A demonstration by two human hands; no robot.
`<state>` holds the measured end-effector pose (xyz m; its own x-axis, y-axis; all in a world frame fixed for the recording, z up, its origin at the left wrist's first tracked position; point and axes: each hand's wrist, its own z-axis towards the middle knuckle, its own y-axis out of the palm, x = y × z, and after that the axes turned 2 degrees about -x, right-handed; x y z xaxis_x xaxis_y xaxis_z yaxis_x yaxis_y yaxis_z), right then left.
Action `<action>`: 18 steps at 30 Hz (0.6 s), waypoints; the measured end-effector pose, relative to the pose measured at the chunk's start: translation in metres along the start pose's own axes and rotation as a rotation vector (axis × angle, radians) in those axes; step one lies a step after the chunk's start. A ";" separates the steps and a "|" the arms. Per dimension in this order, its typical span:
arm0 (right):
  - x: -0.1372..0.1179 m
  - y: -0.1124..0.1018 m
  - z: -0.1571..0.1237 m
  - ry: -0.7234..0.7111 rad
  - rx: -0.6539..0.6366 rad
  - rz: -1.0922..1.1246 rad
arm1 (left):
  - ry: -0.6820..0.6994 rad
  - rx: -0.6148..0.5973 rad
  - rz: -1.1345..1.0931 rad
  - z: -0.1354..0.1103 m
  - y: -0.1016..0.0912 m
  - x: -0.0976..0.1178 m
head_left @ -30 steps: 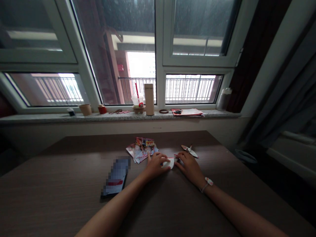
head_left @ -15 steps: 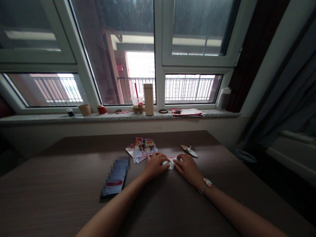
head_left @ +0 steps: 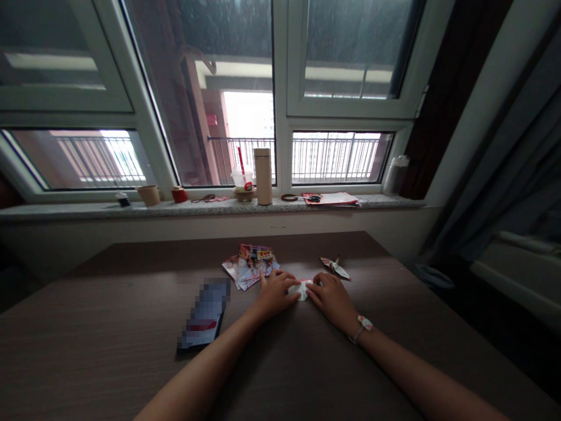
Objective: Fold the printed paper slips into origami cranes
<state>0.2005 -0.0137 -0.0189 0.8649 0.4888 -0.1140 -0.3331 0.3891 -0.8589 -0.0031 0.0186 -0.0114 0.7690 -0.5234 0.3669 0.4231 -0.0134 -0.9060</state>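
Observation:
A small white and red folded paper (head_left: 302, 289) lies on the brown table (head_left: 109, 351) between my two hands. My left hand (head_left: 275, 294) presses on its left part with fingers curled over it. My right hand (head_left: 331, 296), with a bracelet at the wrist, pinches the paper's right edge with its fingertips. Just behind my left hand lies a stack of colourful printed paper sheets (head_left: 250, 266). A finished folded paper crane (head_left: 335, 266) sits on the table behind my right hand.
A dark phone (head_left: 204, 316) lies on the table to the left of my left arm. The windowsill (head_left: 87, 209) carries a tall beige flask (head_left: 263, 176), a drink cup with a red straw (head_left: 242, 176), paper cups and red papers (head_left: 333, 199). Curtains hang at right.
Both hands and the paper have shifted very slightly; the fingers kept pressing and working the small fold. Nothing else moved.

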 end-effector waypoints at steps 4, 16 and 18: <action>0.001 0.001 0.000 -0.004 0.009 0.003 | 0.002 -0.001 -0.001 0.001 0.000 0.000; -0.001 0.002 0.002 0.009 0.006 -0.015 | -0.004 -0.008 -0.008 0.001 0.000 -0.001; 0.000 0.003 0.002 0.019 -0.003 -0.018 | -0.003 -0.003 -0.009 0.001 -0.001 0.000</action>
<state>0.1985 -0.0113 -0.0203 0.8780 0.4663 -0.1079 -0.3159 0.3954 -0.8625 -0.0030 0.0198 -0.0106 0.7668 -0.5204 0.3759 0.4289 -0.0205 -0.9031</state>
